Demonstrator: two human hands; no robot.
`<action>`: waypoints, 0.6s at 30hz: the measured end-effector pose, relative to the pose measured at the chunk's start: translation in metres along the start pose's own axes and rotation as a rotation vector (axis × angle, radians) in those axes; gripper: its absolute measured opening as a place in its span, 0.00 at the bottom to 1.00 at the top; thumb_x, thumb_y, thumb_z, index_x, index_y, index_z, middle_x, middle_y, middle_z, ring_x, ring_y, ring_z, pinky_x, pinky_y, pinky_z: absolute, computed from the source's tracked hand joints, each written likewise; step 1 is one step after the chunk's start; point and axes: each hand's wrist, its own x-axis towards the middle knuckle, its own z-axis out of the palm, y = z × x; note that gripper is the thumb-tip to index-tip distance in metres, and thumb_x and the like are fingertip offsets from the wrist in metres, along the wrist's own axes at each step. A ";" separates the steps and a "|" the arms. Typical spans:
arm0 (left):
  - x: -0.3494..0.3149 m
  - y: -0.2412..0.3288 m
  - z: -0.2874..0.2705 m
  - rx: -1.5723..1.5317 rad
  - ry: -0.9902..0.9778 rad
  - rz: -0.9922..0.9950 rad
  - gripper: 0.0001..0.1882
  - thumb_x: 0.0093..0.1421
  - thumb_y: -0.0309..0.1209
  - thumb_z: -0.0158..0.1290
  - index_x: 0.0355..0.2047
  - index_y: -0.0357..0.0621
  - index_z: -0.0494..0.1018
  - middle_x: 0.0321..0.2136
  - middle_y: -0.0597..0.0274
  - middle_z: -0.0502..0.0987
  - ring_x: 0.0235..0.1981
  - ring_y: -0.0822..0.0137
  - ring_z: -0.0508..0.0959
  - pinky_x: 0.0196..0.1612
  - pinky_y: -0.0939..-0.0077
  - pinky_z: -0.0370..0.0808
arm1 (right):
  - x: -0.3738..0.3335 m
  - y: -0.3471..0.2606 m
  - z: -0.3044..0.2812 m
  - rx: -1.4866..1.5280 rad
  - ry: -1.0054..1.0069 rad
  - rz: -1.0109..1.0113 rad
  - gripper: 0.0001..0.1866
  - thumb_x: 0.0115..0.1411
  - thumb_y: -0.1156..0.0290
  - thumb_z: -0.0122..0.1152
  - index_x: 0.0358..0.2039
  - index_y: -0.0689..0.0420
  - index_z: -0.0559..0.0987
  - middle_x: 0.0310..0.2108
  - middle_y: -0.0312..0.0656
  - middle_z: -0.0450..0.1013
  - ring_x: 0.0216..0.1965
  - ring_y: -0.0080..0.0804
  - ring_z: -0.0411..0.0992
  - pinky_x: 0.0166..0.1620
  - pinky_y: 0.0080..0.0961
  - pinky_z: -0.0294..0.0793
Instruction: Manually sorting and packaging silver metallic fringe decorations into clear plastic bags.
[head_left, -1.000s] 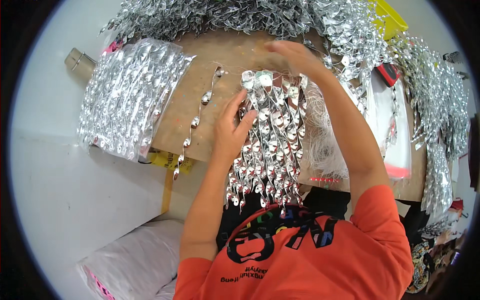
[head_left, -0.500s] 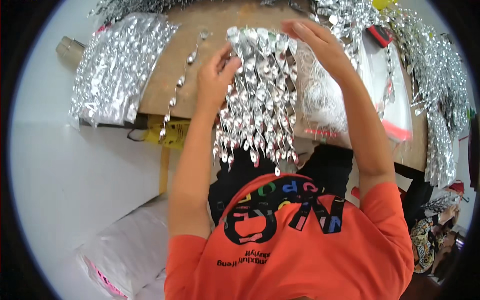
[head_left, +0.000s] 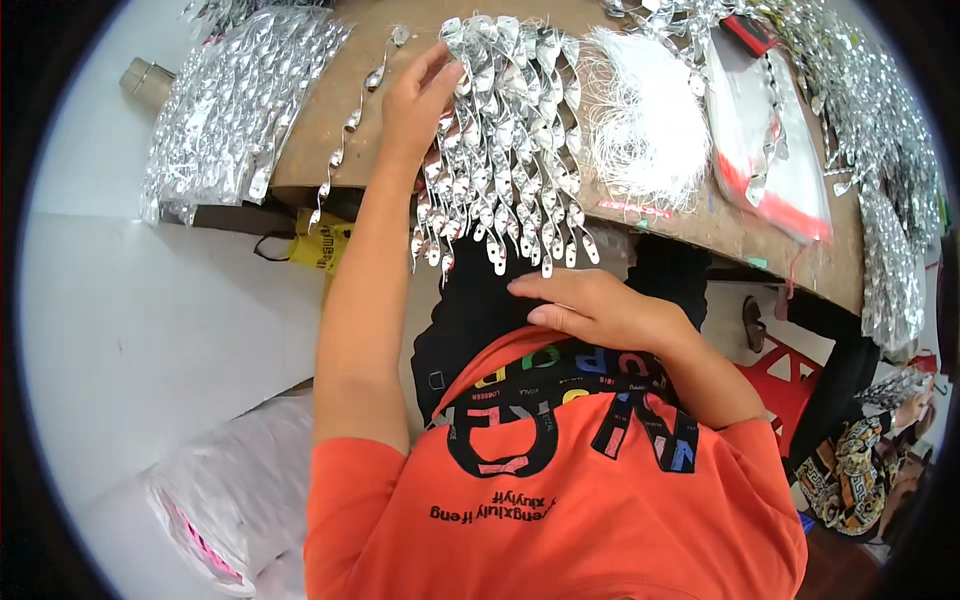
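Note:
A bunch of twisted silver foil strips (head_left: pixel 505 130) lies over the table's near edge, with its lower ends hanging above my lap. My left hand (head_left: pixel 415 105) is at the bunch's upper left side, touching the outer strips. Its thumb and forefinger are apart; the other fingers are partly hidden by the strips. Below the hanging tips, my right hand (head_left: pixel 595 305) is open and empty, with its fingers stretched to the left. A single twisted strip (head_left: pixel 352 120) lies apart to the left of my left hand.
Bagged silver strips (head_left: pixel 235 110) cover the table's left end. To the right lie white strings (head_left: pixel 650 125), a clear plastic bag (head_left: pixel 775 150) with a red edge, and a red-and-black object (head_left: pixel 748 35). Silver tinsel (head_left: pixel 890 200) hangs at the far right. Another person (head_left: pixel 855 465) sits at lower right.
My right hand has moved from the top of the bunch down below its hanging tips, uncovering the white strings. My left hand stays at the bunch's left side; the whole view has shifted.

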 end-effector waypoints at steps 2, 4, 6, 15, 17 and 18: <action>-0.002 -0.001 -0.003 -0.070 0.006 -0.081 0.27 0.57 0.38 0.57 0.52 0.34 0.69 0.46 0.54 0.75 0.46 0.69 0.75 0.47 0.78 0.71 | 0.003 -0.003 0.000 0.033 -0.014 -0.020 0.22 0.65 0.60 0.48 0.52 0.62 0.70 0.50 0.53 0.69 0.51 0.48 0.68 0.53 0.32 0.67; 0.000 -0.004 -0.006 -0.069 0.009 -0.041 0.26 0.57 0.38 0.56 0.52 0.34 0.69 0.46 0.54 0.76 0.45 0.69 0.75 0.47 0.79 0.71 | 0.006 -0.010 0.003 0.079 -0.120 -0.028 0.22 0.65 0.59 0.47 0.52 0.63 0.70 0.49 0.53 0.70 0.51 0.48 0.69 0.53 0.33 0.67; -0.001 0.001 0.001 -0.095 0.009 -0.037 0.25 0.58 0.38 0.56 0.51 0.34 0.70 0.45 0.55 0.76 0.44 0.71 0.75 0.46 0.79 0.71 | 0.013 -0.008 0.014 0.148 -0.244 -0.127 0.25 0.65 0.57 0.47 0.55 0.63 0.67 0.51 0.54 0.68 0.52 0.48 0.67 0.54 0.33 0.66; -0.001 0.007 0.004 -0.058 0.006 -0.065 0.25 0.57 0.38 0.56 0.51 0.34 0.70 0.44 0.55 0.76 0.43 0.70 0.75 0.46 0.79 0.71 | 0.053 -0.020 0.021 0.131 -0.117 -0.195 0.29 0.65 0.55 0.46 0.59 0.62 0.61 0.55 0.54 0.63 0.55 0.49 0.64 0.57 0.34 0.64; -0.003 0.004 -0.003 -0.030 0.045 -0.036 0.25 0.57 0.38 0.55 0.51 0.34 0.71 0.45 0.54 0.76 0.45 0.68 0.75 0.49 0.77 0.70 | 0.031 -0.037 0.003 0.179 -0.233 -0.258 0.24 0.64 0.57 0.48 0.54 0.59 0.69 0.49 0.48 0.70 0.52 0.45 0.68 0.54 0.34 0.66; -0.005 0.009 -0.008 -0.017 0.024 -0.053 0.25 0.58 0.38 0.54 0.52 0.34 0.69 0.48 0.52 0.74 0.49 0.66 0.73 0.52 0.76 0.68 | 0.020 -0.040 -0.004 0.204 -0.099 -0.329 0.21 0.64 0.59 0.49 0.52 0.59 0.70 0.47 0.47 0.72 0.50 0.45 0.69 0.53 0.35 0.67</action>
